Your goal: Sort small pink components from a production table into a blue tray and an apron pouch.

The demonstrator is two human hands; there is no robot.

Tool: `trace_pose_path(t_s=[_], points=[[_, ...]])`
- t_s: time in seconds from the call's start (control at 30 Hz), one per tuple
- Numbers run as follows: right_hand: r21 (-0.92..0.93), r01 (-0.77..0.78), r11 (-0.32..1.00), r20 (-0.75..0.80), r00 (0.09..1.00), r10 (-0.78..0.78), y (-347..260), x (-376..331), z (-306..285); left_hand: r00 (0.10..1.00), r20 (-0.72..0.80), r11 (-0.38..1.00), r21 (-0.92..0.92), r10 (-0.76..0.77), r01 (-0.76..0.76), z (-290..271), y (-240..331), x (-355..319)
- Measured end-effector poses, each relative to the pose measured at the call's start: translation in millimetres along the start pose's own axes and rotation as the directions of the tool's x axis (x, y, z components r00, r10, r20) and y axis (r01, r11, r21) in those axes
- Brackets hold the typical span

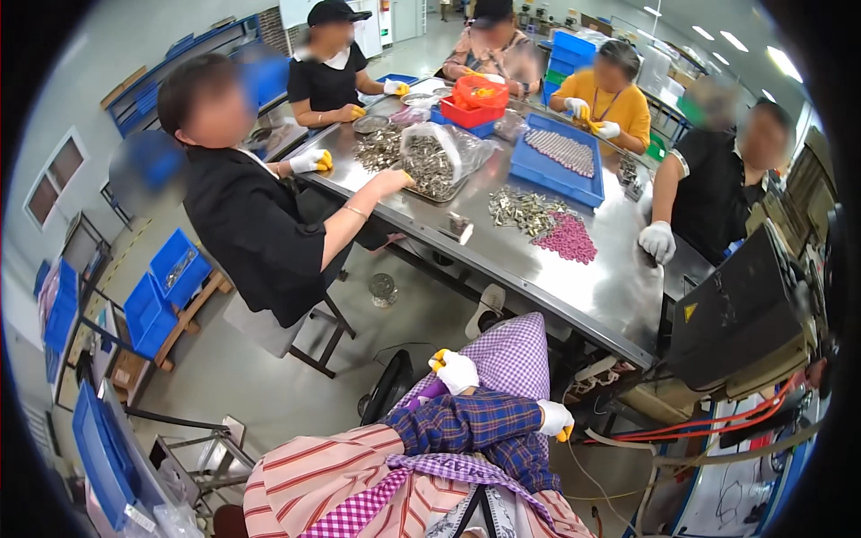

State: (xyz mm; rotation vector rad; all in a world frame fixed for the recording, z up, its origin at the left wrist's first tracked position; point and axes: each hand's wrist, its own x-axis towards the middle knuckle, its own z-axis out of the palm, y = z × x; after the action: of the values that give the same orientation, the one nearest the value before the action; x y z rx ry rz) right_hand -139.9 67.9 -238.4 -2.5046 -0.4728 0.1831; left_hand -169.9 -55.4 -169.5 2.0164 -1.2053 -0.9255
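My forearms, in plaid blue sleeves (pixel 471 421), cross over my lap. My left hand (pixel 553 417), in a white glove with yellow fingertips, lies at the right end of the crossed arms. Its fingers bend down; whatever is in them is hidden. Farther forward and to the left, my right hand (pixel 459 373) wears the same kind of glove. Its fingers are curled in, with nothing visible in them. Below it is purple-and-white checked cloth (pixel 511 354) over my knees. Both hands are apart from the table.
A steel table (pixel 619 305) stands ahead, bearing metal parts (pixel 430 166), pink pieces (pixel 567 238) and a blue tray (pixel 547 184). Several people work around it. A co-worker in black (pixel 260 206) reaches in from the left. A dark machine (pixel 731 309) and red hoses (pixel 717 423) are at right.
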Motion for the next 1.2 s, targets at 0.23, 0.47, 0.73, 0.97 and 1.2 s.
trace_pose_path(t_s=[0.23, 0.47, 0.73, 0.97, 1.2], points=[[0.116, -0.021, 0.993, 0.022, 1.0, 0.019, -4, 1, -3, 1.0, 0.018, 1.0, 0.014, 0.015, -0.015, 1, -6, -2], [0.019, -0.105, 0.994, -0.063, 0.992, 0.106, -4, 4, -7, 0.99, 0.049, 0.99, 0.027, 0.136, -0.137, -1, -9, 5], [0.134, -0.007, 0.991, -0.089, 0.996, 0.019, 1, 8, 11, 0.996, 0.08, 0.998, 0.022, 0.049, -0.051, -8, -9, 2], [0.154, 0.011, 0.988, -0.126, 0.992, 0.009, 15, 12, 25, 0.996, 0.085, 0.997, 0.072, 0.011, -0.017, -8, 9, -2], [-0.687, -0.389, 0.614, -0.23, 0.918, 0.324, -50, 30, 58, 0.992, 0.106, 0.997, 0.035, -0.068, 0.065, -10, 14, -10]])
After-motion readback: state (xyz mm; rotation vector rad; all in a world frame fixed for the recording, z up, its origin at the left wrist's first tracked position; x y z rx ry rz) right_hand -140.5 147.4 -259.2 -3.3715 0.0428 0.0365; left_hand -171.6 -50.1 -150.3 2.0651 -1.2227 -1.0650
